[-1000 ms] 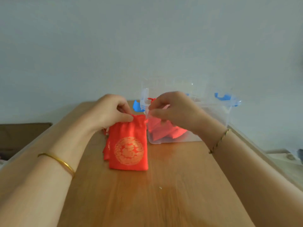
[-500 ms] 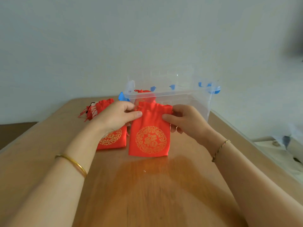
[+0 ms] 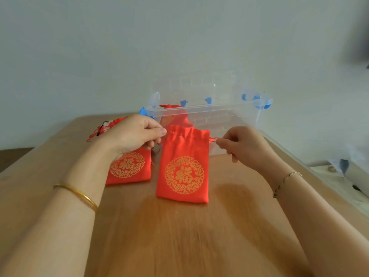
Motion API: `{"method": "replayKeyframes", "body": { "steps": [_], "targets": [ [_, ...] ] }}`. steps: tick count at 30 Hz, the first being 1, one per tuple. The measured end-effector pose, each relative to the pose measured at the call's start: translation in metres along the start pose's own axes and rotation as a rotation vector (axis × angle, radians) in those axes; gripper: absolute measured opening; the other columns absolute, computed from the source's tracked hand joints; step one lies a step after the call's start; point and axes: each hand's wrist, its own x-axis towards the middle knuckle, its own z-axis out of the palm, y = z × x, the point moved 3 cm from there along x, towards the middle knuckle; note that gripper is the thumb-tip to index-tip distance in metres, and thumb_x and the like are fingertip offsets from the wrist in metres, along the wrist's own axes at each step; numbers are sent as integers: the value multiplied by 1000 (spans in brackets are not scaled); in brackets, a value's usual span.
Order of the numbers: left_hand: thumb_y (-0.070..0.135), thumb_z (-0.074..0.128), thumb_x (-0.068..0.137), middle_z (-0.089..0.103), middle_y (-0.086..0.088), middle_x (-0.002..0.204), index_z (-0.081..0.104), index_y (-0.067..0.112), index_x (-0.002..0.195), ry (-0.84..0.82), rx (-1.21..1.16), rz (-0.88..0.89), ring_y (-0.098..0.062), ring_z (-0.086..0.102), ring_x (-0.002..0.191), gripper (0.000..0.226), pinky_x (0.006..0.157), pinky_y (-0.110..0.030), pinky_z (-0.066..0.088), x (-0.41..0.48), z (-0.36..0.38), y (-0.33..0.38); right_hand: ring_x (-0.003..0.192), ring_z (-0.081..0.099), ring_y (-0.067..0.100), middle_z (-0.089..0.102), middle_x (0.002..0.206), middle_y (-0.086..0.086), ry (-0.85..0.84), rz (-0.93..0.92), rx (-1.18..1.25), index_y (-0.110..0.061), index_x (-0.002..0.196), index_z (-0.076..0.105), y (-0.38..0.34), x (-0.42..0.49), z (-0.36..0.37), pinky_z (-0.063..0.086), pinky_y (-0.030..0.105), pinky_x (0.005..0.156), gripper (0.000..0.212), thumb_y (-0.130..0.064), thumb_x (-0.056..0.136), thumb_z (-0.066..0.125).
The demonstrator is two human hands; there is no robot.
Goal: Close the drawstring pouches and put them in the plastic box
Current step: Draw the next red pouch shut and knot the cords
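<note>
Just in front of the plastic box (image 3: 209, 109), on the wooden table (image 3: 179, 240): red pouch (image 3: 182, 168) lying flat, gold roundel up, mouth toward the box and partly gathered. Left hand (image 3: 135, 134) pinches the cord at the mouth's left corner, thumb against forefinger. Right hand (image 3: 244, 146) pinches the red cord loop (image 3: 213, 139) at the right corner, other fingers curled. Cords drawn outward to either side.

Front-left of the box: second pouch (image 3: 129, 168), flat, its top hidden under the left hand. More red pouches (image 3: 108, 126) behind that hand, details unclear.

Inside the box, left end: at least one red pouch (image 3: 173, 116), seen through the clear wall. Box open, blue latches on the rim.
</note>
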Motion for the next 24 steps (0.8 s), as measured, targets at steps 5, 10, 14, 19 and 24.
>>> {"method": "replayKeyframes", "body": {
  "steps": [5,10,14,19,24],
  "targets": [
    [17,55,90,52,1,64,65,6,82,35,-133,-75,2,46,41,17,46,-11,44,-1,-9,-9,39,44,8,52,58,2,-142,131,376,-9,69,55,2,-4,1,35,21,45,32,-31,92,54],
    [30,48,95,49,5,52,66,9,69,36,-240,-161,-3,41,43,37,46,-15,39,-5,-20,-18,38,41,4,50,53,-5,-303,419,1175,-16,68,52,11,-2,5,31,12,36,28,-28,93,50],
    [30,48,95,45,0,48,59,11,49,144,-327,-224,-7,37,38,50,45,-19,33,-9,-37,-23,32,36,1,46,44,-8,-124,557,1337,-18,67,46,22,1,-4,27,10,32,28,-23,94,48],
    [33,47,87,70,-1,82,57,18,45,2,-638,69,-11,62,75,46,62,-20,50,-14,-31,15,38,40,6,50,54,-2,64,239,1004,-14,65,53,-5,-3,-14,32,14,37,27,-21,91,55],
    [28,45,92,67,-2,73,65,12,73,-67,-663,163,-14,63,67,31,67,-24,52,-12,-9,43,45,44,10,55,57,-1,27,-98,788,-14,65,57,-69,-2,-22,35,18,44,28,-21,92,53]
  ]
}}
